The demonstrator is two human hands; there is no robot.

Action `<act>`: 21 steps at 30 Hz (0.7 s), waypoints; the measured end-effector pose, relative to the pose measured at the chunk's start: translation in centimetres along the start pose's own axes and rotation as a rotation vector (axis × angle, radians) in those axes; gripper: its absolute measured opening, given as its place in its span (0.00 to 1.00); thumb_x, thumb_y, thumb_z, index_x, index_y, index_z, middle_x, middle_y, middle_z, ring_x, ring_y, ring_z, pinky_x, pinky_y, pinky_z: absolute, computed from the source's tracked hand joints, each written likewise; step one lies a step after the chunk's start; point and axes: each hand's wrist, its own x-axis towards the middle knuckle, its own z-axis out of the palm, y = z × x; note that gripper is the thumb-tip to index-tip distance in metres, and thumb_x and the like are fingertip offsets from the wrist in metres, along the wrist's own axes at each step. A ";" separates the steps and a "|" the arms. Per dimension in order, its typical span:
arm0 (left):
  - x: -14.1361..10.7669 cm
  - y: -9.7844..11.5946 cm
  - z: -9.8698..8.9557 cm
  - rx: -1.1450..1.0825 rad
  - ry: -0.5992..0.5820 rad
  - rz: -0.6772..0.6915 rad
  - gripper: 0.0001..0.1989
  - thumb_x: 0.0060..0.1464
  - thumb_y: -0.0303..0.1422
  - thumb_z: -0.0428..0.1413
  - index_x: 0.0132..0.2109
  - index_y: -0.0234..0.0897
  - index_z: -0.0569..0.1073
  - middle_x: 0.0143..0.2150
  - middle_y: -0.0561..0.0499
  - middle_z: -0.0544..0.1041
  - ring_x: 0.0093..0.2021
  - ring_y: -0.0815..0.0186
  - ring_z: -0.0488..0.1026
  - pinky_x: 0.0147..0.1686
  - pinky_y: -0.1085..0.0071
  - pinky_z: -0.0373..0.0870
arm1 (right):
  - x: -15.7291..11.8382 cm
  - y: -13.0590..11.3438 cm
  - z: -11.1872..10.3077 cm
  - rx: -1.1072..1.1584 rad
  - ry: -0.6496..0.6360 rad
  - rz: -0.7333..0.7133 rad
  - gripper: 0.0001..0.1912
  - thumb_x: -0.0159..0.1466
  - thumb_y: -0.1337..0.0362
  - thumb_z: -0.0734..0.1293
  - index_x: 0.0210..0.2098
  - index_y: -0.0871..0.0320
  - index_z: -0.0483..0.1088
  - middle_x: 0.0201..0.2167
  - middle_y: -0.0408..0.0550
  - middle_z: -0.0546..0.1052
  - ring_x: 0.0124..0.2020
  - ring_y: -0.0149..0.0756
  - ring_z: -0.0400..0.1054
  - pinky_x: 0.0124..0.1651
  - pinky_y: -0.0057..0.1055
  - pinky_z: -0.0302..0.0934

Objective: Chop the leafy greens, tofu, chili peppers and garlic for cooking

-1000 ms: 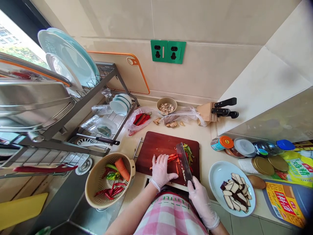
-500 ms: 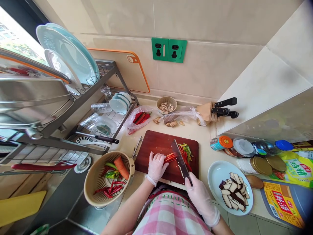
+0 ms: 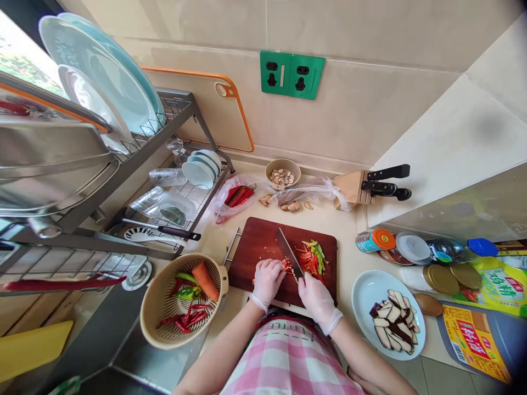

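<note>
On the dark red cutting board (image 3: 255, 241), my gloved left hand (image 3: 267, 281) presses its bent fingers on a small bunch of red pepper strips (image 3: 286, 265). The knife (image 3: 289, 250) is gripped in my gloved right hand (image 3: 318, 300), its blade slanting up and left, close beside my left fingertips. Small pale bits cling to the blade. Cut red and green pepper pieces (image 3: 316, 257) lie right of the blade.
A basket (image 3: 145, 321) with a carrot and peppers stands left, a plate (image 3: 358, 323) of sliced dark-skinned pieces right. Behind are bagged red peppers (image 3: 239, 196), ginger (image 3: 290, 206), a garlic basket (image 3: 283, 162) and a knife block (image 3: 349, 187). A dish rack (image 3: 164, 140) stands left; jars (image 3: 440, 278) right.
My right hand and the knife have moved left, closer to my left hand. The long red strips under my left hand are now a short bunch. The view has shifted slightly.
</note>
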 end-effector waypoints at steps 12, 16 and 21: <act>1.1 1.2 0.1 -0.097 0.024 -0.044 0.19 0.45 0.36 0.62 0.45 0.38 0.68 0.50 0.44 0.72 0.51 0.56 0.67 0.50 0.57 0.60 | -3.2 3.3 -2.7 0.046 0.101 -0.012 0.15 0.66 0.62 0.53 0.40 0.58 0.69 0.32 0.51 0.79 0.31 0.34 0.73 0.28 0.26 0.51; 0.3 -0.1 -0.1 -0.125 -0.027 0.025 0.08 0.50 0.30 0.57 0.40 0.39 0.69 0.45 0.47 0.74 0.47 0.58 0.68 0.49 0.57 0.63 | -3.3 1.6 -2.1 -0.010 0.017 -0.005 0.14 0.66 0.63 0.53 0.38 0.58 0.69 0.32 0.52 0.79 0.32 0.35 0.73 0.29 0.26 0.53; 0.9 -0.1 0.4 -0.156 -0.017 0.056 0.03 0.54 0.28 0.52 0.35 0.39 0.70 0.40 0.48 0.75 0.43 0.61 0.70 0.46 0.61 0.66 | -1.5 -0.3 -1.0 -0.080 -0.030 0.040 0.14 0.66 0.65 0.53 0.39 0.61 0.69 0.34 0.55 0.79 0.34 0.38 0.74 0.31 0.27 0.57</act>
